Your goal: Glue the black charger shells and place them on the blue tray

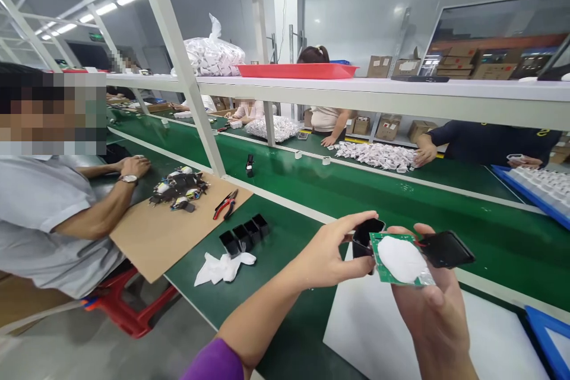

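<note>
Holding a green circuit board [401, 260] with a white pad in the right hand [434, 309], the person pinches a black housing [366, 236] with the left hand [332, 255], above the table [276, 237]. Aligning board and housing squarely would help. Fingers hide the housing's lower part.

A long green-topped table [276, 231] carries a brown cardboard sheet [164, 237], four black plastic housings [244, 234], a crumpled white cloth [222, 267] and a white board [369, 320].
</note>
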{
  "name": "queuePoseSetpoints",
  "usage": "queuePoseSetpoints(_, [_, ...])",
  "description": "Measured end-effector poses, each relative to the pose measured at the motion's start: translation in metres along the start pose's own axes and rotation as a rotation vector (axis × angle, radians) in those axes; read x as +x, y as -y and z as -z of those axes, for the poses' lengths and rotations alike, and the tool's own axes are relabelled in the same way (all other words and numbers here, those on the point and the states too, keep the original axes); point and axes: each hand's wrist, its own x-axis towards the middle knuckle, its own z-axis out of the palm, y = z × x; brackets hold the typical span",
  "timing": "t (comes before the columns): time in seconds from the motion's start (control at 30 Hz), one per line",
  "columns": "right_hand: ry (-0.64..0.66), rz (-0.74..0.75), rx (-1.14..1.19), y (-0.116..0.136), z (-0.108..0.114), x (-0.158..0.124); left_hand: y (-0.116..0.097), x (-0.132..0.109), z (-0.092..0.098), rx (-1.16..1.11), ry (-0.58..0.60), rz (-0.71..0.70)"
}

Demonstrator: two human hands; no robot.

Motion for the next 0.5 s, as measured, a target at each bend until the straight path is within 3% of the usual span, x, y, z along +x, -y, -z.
queuePoseSetpoints(0.17, [0.025, 0.04, -0.02, -0.002, 0.004, 0.0, 0.008, 0.001, -0.01, -0.065, 0.016, -0.01])
queuePoseSetpoints(0.33, [0.022, 0.176, -0.148, 0.007, 0.003, 0.002, 0.004, 0.0, -0.002, 0.07, -0.108, -0.096])
queuePoseSetpoints(0.5, [0.075, 0.249, -0.236, 0.009, -0.001, 0.004, 0.0, -0.001, 0.002, 0.169, -0.153, -0.196])
